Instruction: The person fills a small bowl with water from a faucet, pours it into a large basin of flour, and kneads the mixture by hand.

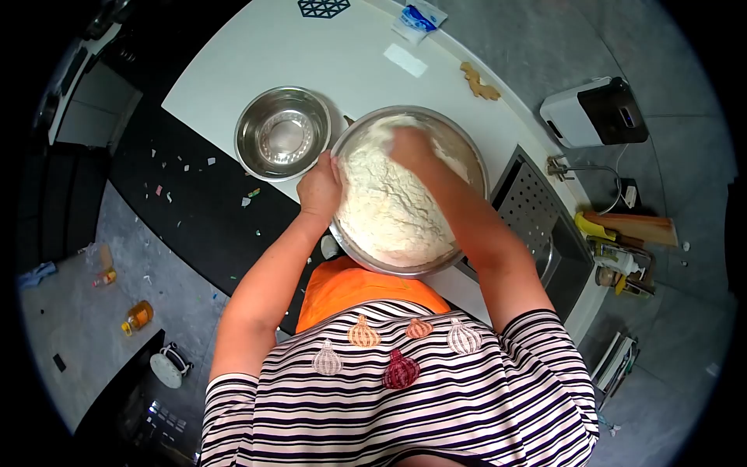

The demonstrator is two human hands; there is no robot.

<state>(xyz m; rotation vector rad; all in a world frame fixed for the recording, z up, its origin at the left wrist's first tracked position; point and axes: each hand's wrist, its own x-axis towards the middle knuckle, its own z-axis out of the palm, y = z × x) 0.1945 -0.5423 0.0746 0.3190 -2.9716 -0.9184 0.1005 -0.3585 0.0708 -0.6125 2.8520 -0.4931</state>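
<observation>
A large steel bowl (475, 148) on the counter holds a broad mass of pale, floury dough (389, 198) with a cracked, rough surface. My left hand (320, 187) grips the bowl's left rim, its thumb up along the edge. Inside the bowl, toward the far side, my right hand (411, 148) presses at the dough; it is blurred and its fingers are hidden. Just left of my left hand stands a smaller steel bowl (247, 132) with nothing seen in it.
The white counter (233, 66) carries a blue-and-white packet (420, 17) and pieces of ginger (478, 83) at the back. On the right are a sink (572, 268) with a perforated tray (533, 206) and a faucet (559, 166). An oil bottle (138, 316) lies on the floor.
</observation>
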